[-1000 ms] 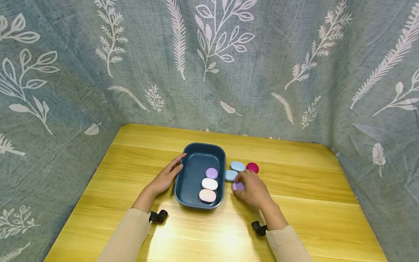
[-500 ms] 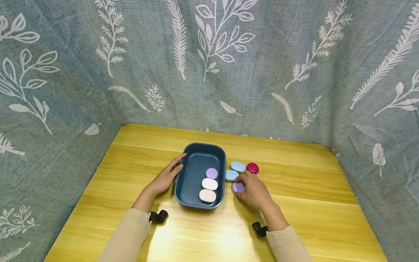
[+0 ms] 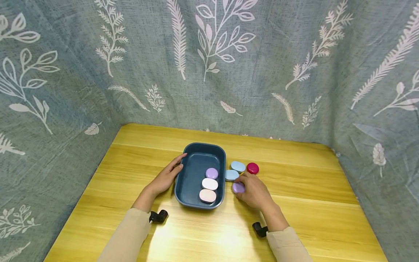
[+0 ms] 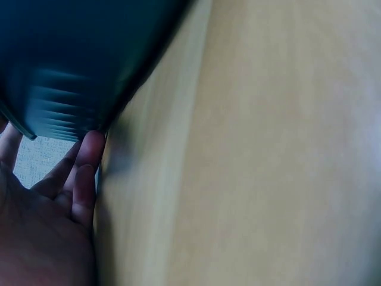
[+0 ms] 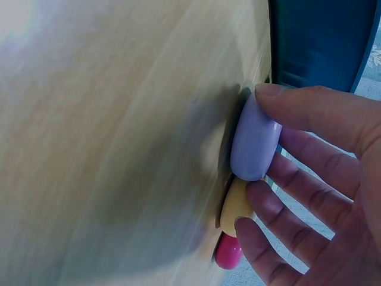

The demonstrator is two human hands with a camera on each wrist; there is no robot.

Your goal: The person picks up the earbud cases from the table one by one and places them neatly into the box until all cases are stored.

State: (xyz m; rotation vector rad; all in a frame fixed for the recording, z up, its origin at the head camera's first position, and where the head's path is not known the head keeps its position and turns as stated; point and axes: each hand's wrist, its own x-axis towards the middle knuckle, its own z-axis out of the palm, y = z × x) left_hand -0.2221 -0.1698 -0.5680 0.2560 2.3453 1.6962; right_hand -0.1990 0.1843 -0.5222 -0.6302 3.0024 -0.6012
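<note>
"What's the right hand point(image 3: 253, 189) got?"

"A rounded purple piece point(image 3: 238, 187), pinched between thumb and fingers, down at the tabletop point(image 3: 301, 196), just to the right of that dark blue tray point(image 3: 190, 182)."

"Anything close by?"

"Two light blue pieces point(image 3: 238, 166) lie just past it, the nearer one right beside the tray wall. There's a glossy red piece point(image 3: 252, 168) to their right, and a yellow piece point(image 5: 236, 208) mostly hidden behind the fingers from above; the right wrist view shows it better."

"And the left hand point(image 3: 164, 180), is that gripping?"

"No, its fingers reach out loosely against the tray's left side."

"I can see three things inside the tray."

"Yes, lined up toward the right: a second purple piece point(image 3: 211, 173) farthest from us, a white piece point(image 3: 210, 184), then a pale pink piece point(image 3: 207, 196)."

"And behind the table?"

"Grey-blue cloth point(image 3: 209, 98) printed with white leaves and sprigs."
</note>
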